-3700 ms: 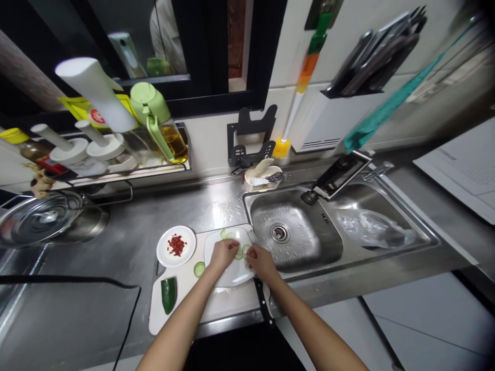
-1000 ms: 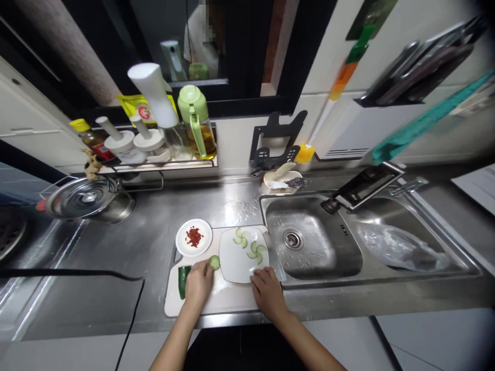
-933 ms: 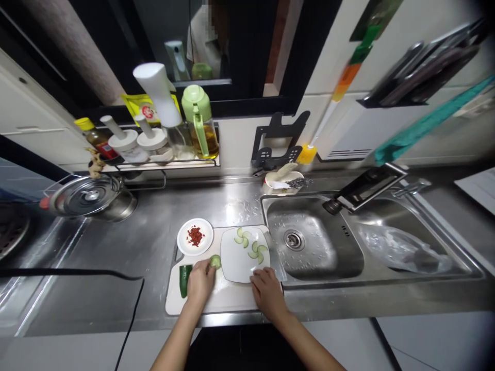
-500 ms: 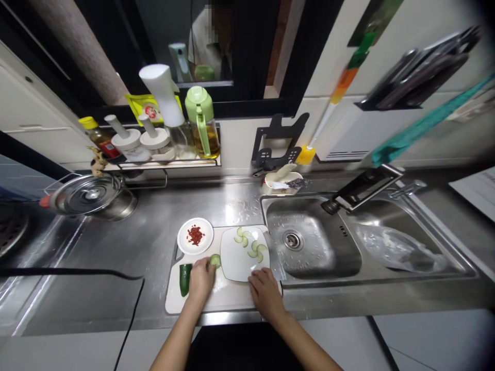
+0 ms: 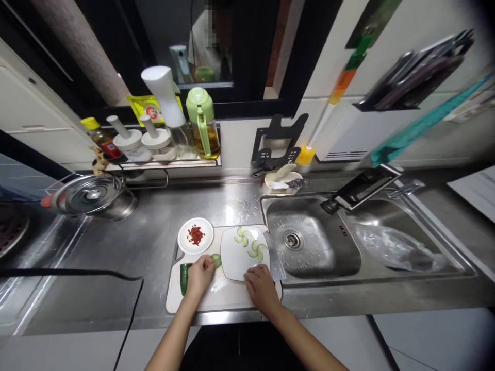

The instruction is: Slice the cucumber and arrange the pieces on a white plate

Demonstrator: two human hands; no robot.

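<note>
Cucumber slices (image 5: pixel 252 253) lay in two pinwheel groups on a white plate (image 5: pixel 232 265), set on a pale cutting board (image 5: pixel 228 304) beside the sink on a steel table (image 5: pixel 150 263). The work looked partway along: two groups were laid out toward the plate's far right, while a pale green round (image 5: pixel 217 260), apparently cut cucumber, sat off the plate, just left of its rim. A person's left hand (image 5: pixel 200 275) had its thumb and fingertips drawn together at the round's edge; whether it gripped anything could not be told. The right hand (image 5: pixel 263 289) rested at the plate's near edge, fingers loosely bent, with nothing seen in its grasp.

Counted on the board were one plate, two groups of what seemed four slices each, though small to tell, and one dark green cucumber piece (image 5: pixel 183 279), seemingly uncut, left of the left hand. One saucer (image 5: pixel 182 247) stood at the board's far left corner, holding red bits (image 5: pixel 196 235) too numerous to count. How many slices made up the round was unclear.
</note>
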